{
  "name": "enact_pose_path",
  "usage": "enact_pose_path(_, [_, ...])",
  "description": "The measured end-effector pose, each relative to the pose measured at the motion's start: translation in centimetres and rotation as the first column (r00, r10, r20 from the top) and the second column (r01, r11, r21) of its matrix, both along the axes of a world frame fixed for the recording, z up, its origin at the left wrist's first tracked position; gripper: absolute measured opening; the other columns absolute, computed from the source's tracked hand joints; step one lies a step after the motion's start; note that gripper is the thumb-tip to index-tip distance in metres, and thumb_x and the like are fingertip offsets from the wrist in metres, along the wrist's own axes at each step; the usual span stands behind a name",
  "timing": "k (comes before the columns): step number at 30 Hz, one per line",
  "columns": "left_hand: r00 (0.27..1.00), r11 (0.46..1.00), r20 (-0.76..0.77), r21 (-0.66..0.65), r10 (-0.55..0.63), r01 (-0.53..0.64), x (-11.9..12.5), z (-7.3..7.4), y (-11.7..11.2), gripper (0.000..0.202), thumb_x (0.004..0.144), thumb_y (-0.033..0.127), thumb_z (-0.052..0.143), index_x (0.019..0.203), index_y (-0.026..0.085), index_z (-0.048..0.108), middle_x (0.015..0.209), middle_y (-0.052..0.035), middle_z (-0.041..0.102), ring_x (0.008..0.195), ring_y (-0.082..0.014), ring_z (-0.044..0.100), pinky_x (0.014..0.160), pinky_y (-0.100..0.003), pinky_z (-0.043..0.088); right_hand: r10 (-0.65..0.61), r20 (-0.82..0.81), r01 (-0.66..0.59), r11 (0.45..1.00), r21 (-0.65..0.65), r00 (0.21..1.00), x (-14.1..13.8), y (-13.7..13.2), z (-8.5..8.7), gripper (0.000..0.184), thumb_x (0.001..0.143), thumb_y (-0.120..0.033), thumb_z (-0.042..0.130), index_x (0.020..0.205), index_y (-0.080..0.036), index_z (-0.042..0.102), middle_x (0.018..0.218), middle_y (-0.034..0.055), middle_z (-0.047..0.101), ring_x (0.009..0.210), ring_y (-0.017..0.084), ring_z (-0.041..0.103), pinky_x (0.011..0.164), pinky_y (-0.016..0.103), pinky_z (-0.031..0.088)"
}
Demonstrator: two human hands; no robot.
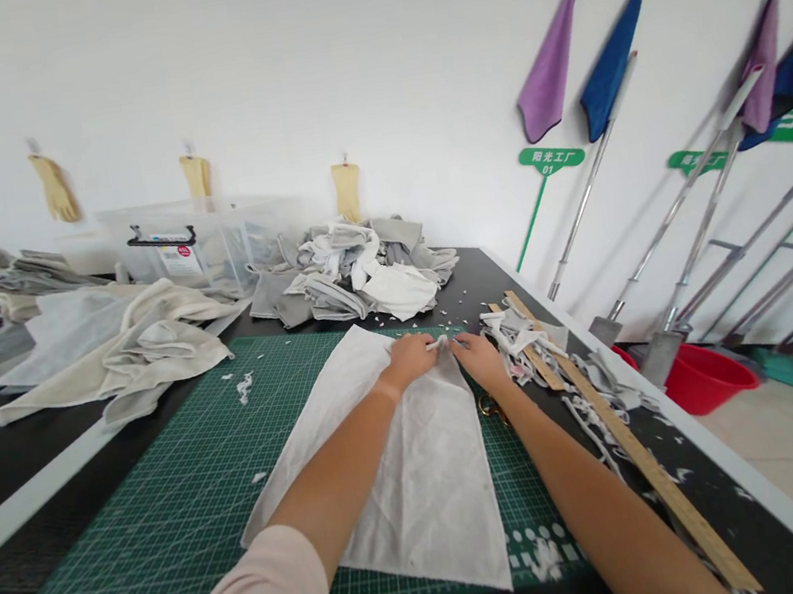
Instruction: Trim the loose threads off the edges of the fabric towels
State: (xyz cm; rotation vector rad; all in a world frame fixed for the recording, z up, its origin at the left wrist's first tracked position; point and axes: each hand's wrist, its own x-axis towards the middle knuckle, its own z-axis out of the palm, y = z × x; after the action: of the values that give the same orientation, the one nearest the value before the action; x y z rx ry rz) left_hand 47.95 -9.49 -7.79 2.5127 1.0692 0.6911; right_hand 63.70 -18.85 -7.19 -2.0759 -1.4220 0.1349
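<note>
A red plastic basin (706,377) on the floor below hanging cloths (611,58) (one purple, one blue)

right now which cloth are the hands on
The flat white fabric sheet on the green cutting mat, with the left hand and right hand at its top end; the other cloth lies bunched in heaps.

Two hands are mine, my left hand (411,357) and my right hand (479,361), both over one green cutting mat (134,503). On that mat lies one white cloth (418,476). Right of the mat are two wooden rulers (616,427), one red bucket (703,377) and four hanging cloth mops (611,58); beyond it are four tan gloves (196,175) and one clear plastic bin (199,254).
</note>
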Motion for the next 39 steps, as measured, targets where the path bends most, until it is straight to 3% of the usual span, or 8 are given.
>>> enact_pose_path(5, [0.987, 0.996, 0.144, 0.055, -0.074, 0.066, -0.2, -0.79, -0.2, 0.025, 0.089, 0.024, 0.063, 0.109, 0.024, 0.078, 0.11, -0.0063, 0.078, 0.106, -0.0273, 0.065, 0.096, -0.035, 0.046, 0.014, -0.035, -0.012, 0.999, 0.052, 0.999, 0.2, 0.17, -0.29, 0.045, 0.095, -0.059, 0.054, 0.113, -0.025, 0.075, 0.103, 0.0087, 0.076, 0.097, 0.027, 0.069, 0.083, 0.034, 0.047])
enact_pose_path(9, [0.971, 0.992, 0.203, 0.028, -0.124, 0.121, -0.34, -0.71, -0.28, 0.028, 0.087, 0.026, 0.067, 0.113, 0.025, 0.078, 0.113, -0.0046, 0.078, 0.105, -0.0275, 0.064, 0.098, -0.037, 0.046, 0.019, -0.084, -0.007, 0.99, 0.142, 0.996, 0.32, 0.18, -0.28, 0.044, 0.091, -0.057, 0.057, 0.112, -0.023, 0.076, 0.107, 0.0091, 0.076, 0.098, 0.027, 0.069, 0.081, 0.033, 0.046])
enact_pose_path(15, [0.967, 0.999, 0.251, 0.0, -0.045, 0.047, -0.47, -0.6, -0.41, 0.02, 0.09, 0.031, 0.068, 0.108, 0.025, 0.076, 0.106, -0.0034, 0.078, 0.104, -0.0263, 0.065, 0.099, -0.038, 0.046, 0.14, -0.145, -0.111, 0.975, 0.192, 0.979, 0.62, 0.14, -0.05, 0.036, 0.086, -0.051, 0.058, 0.089, -0.021, 0.079, 0.08, 0.0032, 0.073, 0.076, 0.022, 0.063, 0.07, 0.03, 0.041])
enact_pose_path(20, [0.958, 0.994, 0.281, -0.068, -0.062, 0.084, -0.48, -0.61, -0.04, 0.025, 0.094, 0.042, 0.066, 0.108, 0.025, 0.077, 0.111, -0.0037, 0.078, 0.107, -0.0254, 0.067, 0.1, -0.036, 0.048, 0.192, -0.177, -0.147, 0.96, 0.239, 0.965, 0.86, 0.25, -0.06, 0.037, 0.084, -0.052, 0.06, 0.085, -0.02, 0.077, 0.076, 0.0019, 0.07, 0.076, 0.02, 0.06, 0.071, 0.029, 0.04])
enact_pose_path(26, [0.933, 0.991, 0.359, -0.13, 0.007, 0.043, -0.48, -0.75, 0.3, 0.024, 0.095, 0.035, 0.063, 0.11, 0.023, 0.077, 0.105, -0.0047, 0.078, 0.1, -0.0215, 0.07, 0.091, -0.03, 0.051, 0.155, -0.196, -0.105, 0.964, 0.244, 0.968, 0.92, 0.11, -0.06, 0.037, 0.084, -0.052, 0.059, 0.089, -0.02, 0.079, 0.076, 0.0017, 0.07, 0.074, 0.021, 0.06, 0.069, 0.029, 0.04])
enact_pose_path(33, [0.938, 0.992, 0.343, -0.098, -0.045, 0.084, -0.48, -0.73, 0.27, 0.021, 0.094, 0.037, 0.063, 0.102, 0.024, 0.077, 0.103, -0.0043, 0.078, 0.1, -0.0224, 0.069, 0.092, -0.032, 0.05, 0.162, -0.131, -0.128, 0.963, 0.237, 0.978, 0.72, 0.09, -0.07, 0.037, 0.085, -0.051, 0.059, 0.09, -0.021, 0.078, 0.08, 0.0027, 0.073, 0.076, 0.021, 0.061, 0.07, 0.03, 0.04])
enact_pose_path(36, [0.943, 0.992, 0.334, -0.125, 0.017, 0.027, -0.42, -0.78, 0.32, 0.024, 0.095, 0.036, 0.063, 0.109, 0.023, 0.076, 0.101, -0.0059, 0.077, 0.098, -0.0235, 0.069, 0.092, -0.034, 0.05, 0.103, -0.14, -0.07, 0.972, 0.226, 0.985, 0.68, -0.01, 0.04, 0.038, 0.085, -0.053, 0.059, 0.092, -0.021, 0.078, 0.08, 0.0029, 0.073, 0.073, 0.021, 0.06, 0.068, 0.03, 0.04])
enact_pose_path(39, [0.955, 0.995, 0.295, -0.083, -0.024, 0.051, -0.4, -0.83, 0.21, 0.03, 0.093, 0.042, 0.067, 0.117, 0.025, 0.075, 0.107, -0.0065, 0.077, 0.105, -0.0263, 0.068, 0.097, -0.037, 0.048, 0.121, -0.135, -0.089, 0.971, 0.224, 0.983, 0.68, -0.06, 0.08, 0.039, 0.085, -0.053, 0.058, 0.093, -0.021, 0.079, 0.08, 0.0036, 0.073, 0.074, 0.022, 0.06, 0.068, 0.03, 0.041])
